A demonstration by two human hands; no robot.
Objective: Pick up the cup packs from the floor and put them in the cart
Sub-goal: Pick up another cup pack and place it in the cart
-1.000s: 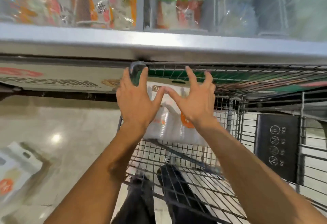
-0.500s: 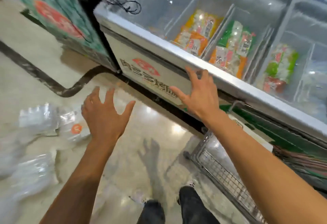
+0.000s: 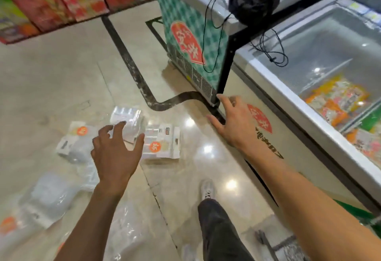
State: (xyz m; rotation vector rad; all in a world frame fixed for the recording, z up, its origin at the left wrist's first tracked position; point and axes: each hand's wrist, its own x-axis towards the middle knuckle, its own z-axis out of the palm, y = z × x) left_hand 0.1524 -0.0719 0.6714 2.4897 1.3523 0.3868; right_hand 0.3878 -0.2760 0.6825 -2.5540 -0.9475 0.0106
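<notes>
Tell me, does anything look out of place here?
Yes. Several clear cup packs lie scattered on the floor beside the freezer, some overlapping at odd angles. Neither hand holds one.

You can make out little. The green freezer (image 3: 191,40) carries a red badge (image 3: 188,43) with white Chinese characters, blurred. The white freezer (image 3: 274,137) shows a like badge (image 3: 260,119) above black characters (image 3: 268,143). One cup pack (image 3: 161,143) bears an orange round sticker (image 3: 154,147), unreadable.
</notes>
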